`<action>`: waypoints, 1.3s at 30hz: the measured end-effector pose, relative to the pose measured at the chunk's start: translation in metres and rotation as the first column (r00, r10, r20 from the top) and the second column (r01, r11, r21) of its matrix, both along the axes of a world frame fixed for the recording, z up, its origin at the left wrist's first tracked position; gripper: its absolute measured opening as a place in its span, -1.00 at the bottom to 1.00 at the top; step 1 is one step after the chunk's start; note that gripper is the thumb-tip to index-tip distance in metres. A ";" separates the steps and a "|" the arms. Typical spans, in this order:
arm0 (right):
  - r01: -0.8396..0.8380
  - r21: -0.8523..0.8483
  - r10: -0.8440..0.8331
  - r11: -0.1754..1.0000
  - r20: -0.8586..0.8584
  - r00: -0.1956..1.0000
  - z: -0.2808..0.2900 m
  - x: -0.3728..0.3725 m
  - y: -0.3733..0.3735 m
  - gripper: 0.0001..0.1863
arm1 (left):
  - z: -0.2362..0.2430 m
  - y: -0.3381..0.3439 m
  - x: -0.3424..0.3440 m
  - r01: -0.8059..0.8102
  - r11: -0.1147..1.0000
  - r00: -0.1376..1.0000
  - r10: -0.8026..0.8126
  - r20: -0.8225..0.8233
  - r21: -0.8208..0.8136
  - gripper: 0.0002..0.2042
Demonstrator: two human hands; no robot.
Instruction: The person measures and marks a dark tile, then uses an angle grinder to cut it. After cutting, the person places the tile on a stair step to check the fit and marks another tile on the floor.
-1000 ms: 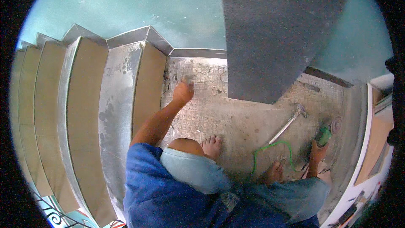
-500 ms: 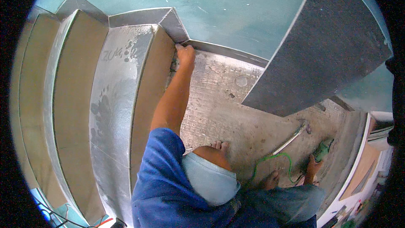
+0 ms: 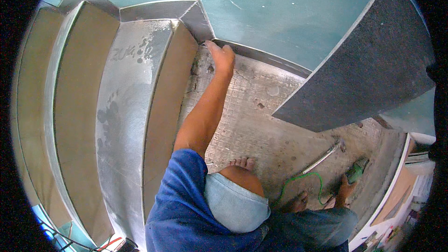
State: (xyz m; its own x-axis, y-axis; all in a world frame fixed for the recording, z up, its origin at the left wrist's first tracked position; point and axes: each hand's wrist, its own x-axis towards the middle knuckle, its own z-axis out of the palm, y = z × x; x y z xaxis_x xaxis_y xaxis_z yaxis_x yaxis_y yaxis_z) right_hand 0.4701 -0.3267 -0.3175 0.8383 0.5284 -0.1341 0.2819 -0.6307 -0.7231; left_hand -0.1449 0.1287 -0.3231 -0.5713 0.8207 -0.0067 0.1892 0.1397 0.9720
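My left hand (image 3: 221,56) reaches to the inner corner where the bottom step (image 3: 171,77) meets the grey skirting (image 3: 266,57). Its fingers are curled at that corner; whatever they hold is hidden. At the lower right, my right hand (image 3: 346,188) grips a green angle grinder (image 3: 356,171) resting low by the floor. Left of it lie a long pale-handled hammer (image 3: 319,159) and a looping green cord (image 3: 318,179). The rough, cracked concrete floor (image 3: 247,112) spreads between my hands.
Tiled stairs (image 3: 84,112) rise on the left beside a teal wall (image 3: 280,9). A large dark tile slab (image 3: 364,60) leans at the upper right. A white-edged board (image 3: 387,196) with assorted items lines the right edge. My bare feet (image 3: 242,162) are on the floor.
My left hand moved up to the skirting corner, then slightly right. The view shifted, bringing the wall and slab into a different angle. My right hand stays on the grinder.
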 end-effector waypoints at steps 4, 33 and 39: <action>0.022 0.036 -0.018 0.999 -0.122 0.992 -0.001 0.003 0.001 -0.14 | -0.024 0.014 -0.033 -0.057 0.996 0.988 0.066 0.138 -0.073 -0.25; 0.067 0.100 -0.052 0.993 -0.142 0.989 -0.001 -0.003 0.006 0.00 | 0.011 -0.031 -0.037 0.108 0.989 0.860 -0.145 -0.489 -0.102 -0.28; 0.044 0.024 -0.043 0.999 -0.044 0.998 -0.007 0.005 0.000 0.00 | 0.020 -0.097 -0.039 0.101 0.889 0.525 -0.428 -0.735 -0.446 -0.38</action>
State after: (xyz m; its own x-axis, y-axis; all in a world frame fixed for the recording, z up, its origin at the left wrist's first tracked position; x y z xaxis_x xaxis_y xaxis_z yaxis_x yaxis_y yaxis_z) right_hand 0.4756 -0.3266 -0.3246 0.8545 0.4948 -0.1579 0.2226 -0.6235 -0.7495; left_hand -0.1839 0.0316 -0.3027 -0.2230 0.9735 0.0505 0.9346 0.1988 0.2949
